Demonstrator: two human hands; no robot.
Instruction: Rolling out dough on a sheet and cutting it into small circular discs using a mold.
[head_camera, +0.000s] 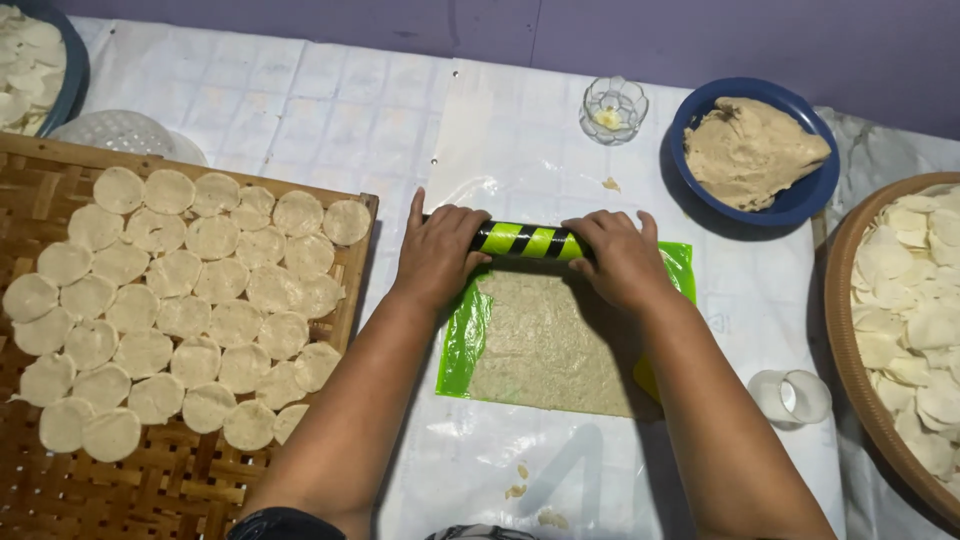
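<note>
The roller (525, 240), striped green and black, lies crosswise on the far edge of a green sheet (462, 345) near the middle of the table (320, 120). Under the sheet's clear top layer a thin slab of dough (545, 340) spreads toward the near edge.

To the left, a woven tray (150, 490) reaches the table's left and near edges, carrying rows of pale rounds (180, 320) that overlap one another. Beyond it sit a white strainer (120, 130) and, in the far left corner, a dish of more rounds (30, 60). At the far edge stand a small glass cup (613, 108) and a blue bowl (800, 195) holding a dough lump (750, 150). A wide basket (850, 330) of rounds fills the right edge, with a clear ring cutter (792, 396) lying on its side between it and the sheet. Dough crumbs (520, 480) dot the near side. Nothing blocks the roller.

The left hand (435, 250) is curled down over the roller's left end, index finger stretched forward. The right hand (620, 258) is clamped palm-down over the right end. Both forearms reach straight out from the near edge, the right one crossing the sheet's right side.
</note>
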